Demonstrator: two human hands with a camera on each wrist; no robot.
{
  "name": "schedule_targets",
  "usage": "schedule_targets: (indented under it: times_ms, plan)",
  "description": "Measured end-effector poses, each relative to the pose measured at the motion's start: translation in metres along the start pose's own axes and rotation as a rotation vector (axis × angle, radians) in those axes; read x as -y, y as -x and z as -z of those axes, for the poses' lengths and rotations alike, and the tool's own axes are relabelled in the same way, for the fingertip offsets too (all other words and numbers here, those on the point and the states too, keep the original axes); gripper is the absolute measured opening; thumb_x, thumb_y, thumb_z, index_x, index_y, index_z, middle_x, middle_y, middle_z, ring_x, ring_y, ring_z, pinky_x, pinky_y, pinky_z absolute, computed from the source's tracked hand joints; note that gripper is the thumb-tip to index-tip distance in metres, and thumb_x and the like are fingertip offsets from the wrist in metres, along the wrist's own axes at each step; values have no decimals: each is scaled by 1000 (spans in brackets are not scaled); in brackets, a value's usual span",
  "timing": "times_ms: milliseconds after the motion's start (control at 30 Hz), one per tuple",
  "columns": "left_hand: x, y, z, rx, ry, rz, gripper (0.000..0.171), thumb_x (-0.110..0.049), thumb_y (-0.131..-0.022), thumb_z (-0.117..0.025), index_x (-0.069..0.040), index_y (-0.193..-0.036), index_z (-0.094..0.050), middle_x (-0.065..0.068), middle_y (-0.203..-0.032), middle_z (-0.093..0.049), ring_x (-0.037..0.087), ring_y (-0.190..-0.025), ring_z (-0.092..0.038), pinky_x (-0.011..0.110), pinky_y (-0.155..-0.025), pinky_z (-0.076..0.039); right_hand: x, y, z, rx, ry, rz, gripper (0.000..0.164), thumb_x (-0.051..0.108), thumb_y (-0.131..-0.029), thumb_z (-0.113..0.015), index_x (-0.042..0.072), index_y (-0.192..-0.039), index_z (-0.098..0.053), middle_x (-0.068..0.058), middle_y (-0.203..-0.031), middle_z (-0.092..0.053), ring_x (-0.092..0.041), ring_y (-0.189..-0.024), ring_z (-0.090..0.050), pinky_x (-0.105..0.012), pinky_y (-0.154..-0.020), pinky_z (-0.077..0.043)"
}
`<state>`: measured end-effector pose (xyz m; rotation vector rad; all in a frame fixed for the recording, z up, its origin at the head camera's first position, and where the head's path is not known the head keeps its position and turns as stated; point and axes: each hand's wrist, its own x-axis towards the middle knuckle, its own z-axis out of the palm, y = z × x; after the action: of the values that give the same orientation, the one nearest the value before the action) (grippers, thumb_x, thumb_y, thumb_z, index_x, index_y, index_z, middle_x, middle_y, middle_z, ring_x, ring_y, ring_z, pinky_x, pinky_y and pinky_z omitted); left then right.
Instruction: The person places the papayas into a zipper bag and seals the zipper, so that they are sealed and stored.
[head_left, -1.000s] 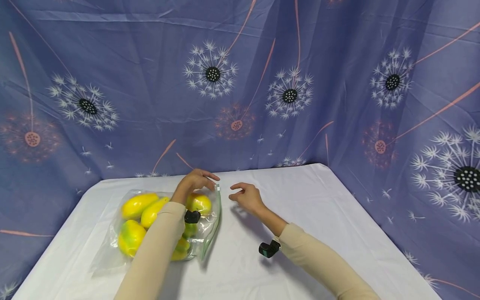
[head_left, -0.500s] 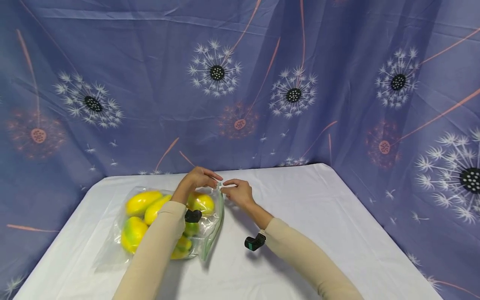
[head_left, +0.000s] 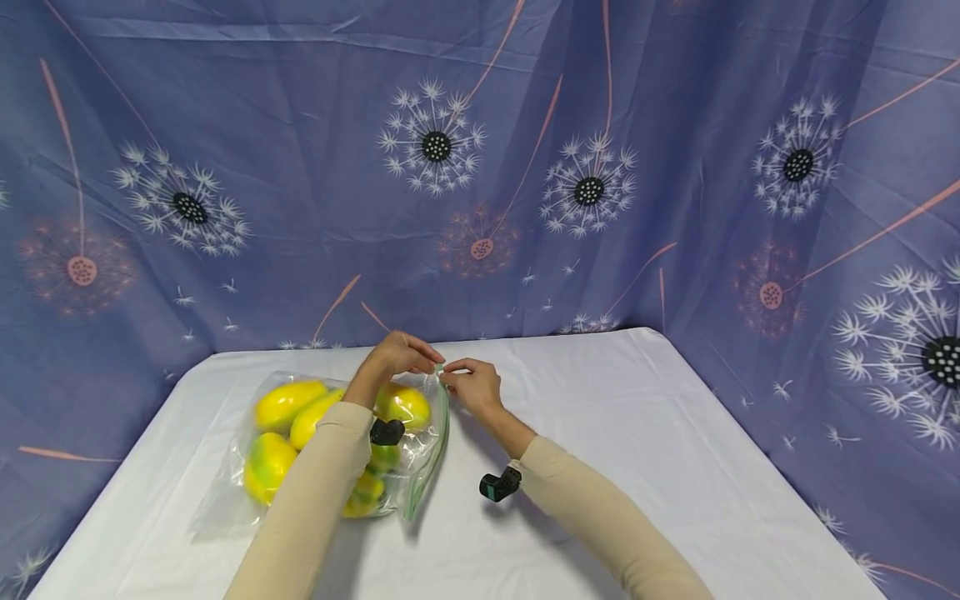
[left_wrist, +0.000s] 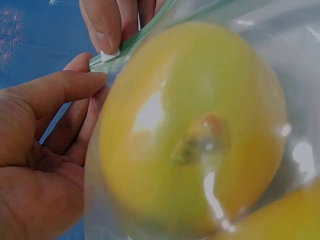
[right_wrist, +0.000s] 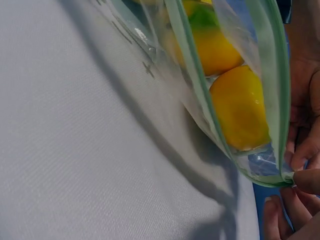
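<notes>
A clear slider zip bag (head_left: pixel 420 483) with a green-edged mouth lies on its side, holding several yellow-green mangoes (head_left: pixel 288 404). My left hand (head_left: pixel 401 354) pinches the far corner of the mouth between thumb and finger. In the left wrist view, my right hand (left_wrist: pixel 105 22) pinches the small white slider (left_wrist: pixel 110 55) at that same corner. The right wrist view shows the two green zip strips (right_wrist: pixel 197 80) standing apart, with mangoes (right_wrist: pixel 240 107) visible between them. My right hand (head_left: pixel 477 387) is just right of the left one, fingertips nearly meeting.
A white cloth covers the table (head_left: pixel 600 400), and its far edge runs just beyond the hands. Behind and at both sides hangs a blue curtain (head_left: pixel 315 167) with dandelion prints. Black cameras (head_left: pixel 500 483) are strapped to both wrists.
My right hand has moved left to the bag's far corner and now pinches the slider. The left hand has kept its hold on the corner. The mangoes lie as before.
</notes>
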<state>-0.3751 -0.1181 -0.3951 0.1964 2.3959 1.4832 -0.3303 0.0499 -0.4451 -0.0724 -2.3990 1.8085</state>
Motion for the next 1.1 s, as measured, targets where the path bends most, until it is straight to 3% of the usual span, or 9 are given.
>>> schedule_targets:
  times_ms: [167,367,600,767,867,1100]
  plan:
    - [-1,0,0,-15,9,-8,22,0,-89,-71,-4,-109,-79,13,-119,-73,30,-112,-67,45,-102,-53,0,0,-2,-20,-10,9,10,14,-81,-79,10,-90,-82,-8,-71,-75,-20,-63,-71,-21,-51,-46]
    - [-1,-1,0,-18,-7,-7,21,-1,-90,-71,-3,-109,-79,12,-120,-73,30,-111,-67,45,-101,-54,0,3,0,0,-13,-9,10,12,-82,-80,7,-91,-82,-8,-72,-75,-15,-60,-70,-22,-54,-51]
    - [-6,0,2,-29,-23,-21,22,1,-88,-72,-1,-109,-79,13,-115,-75,29,-108,-68,46,-101,-54,1,8,7,60,-31,-41,10,14,-82,-81,7,-89,-81,-12,-76,-76,-33,-77,-76,-29,-62,-59]
    - [-10,2,5,-82,-13,-18,21,1,-89,-71,-2,-109,-79,14,-122,-72,33,-113,-66,47,-102,-53,3,13,9,121,-60,-67,12,12,-81,-81,4,-90,-81,-10,-76,-76,-22,-68,-74,-40,-72,-63]
    - [-11,2,7,-124,7,7,21,0,-90,-71,-5,-109,-80,14,-128,-69,33,-118,-62,47,-105,-51,3,17,10,149,-63,-83,12,11,-81,-81,3,-91,-80,-9,-77,-76,-17,-65,-73,-40,-75,-63]
    - [-10,3,12,-177,6,28,23,-2,-91,-70,-6,-111,-79,15,-132,-67,34,-123,-60,48,-107,-50,3,31,15,237,-67,-112,12,7,-79,-81,1,-89,-80,-9,-76,-76,-19,-65,-73,-39,-72,-64]
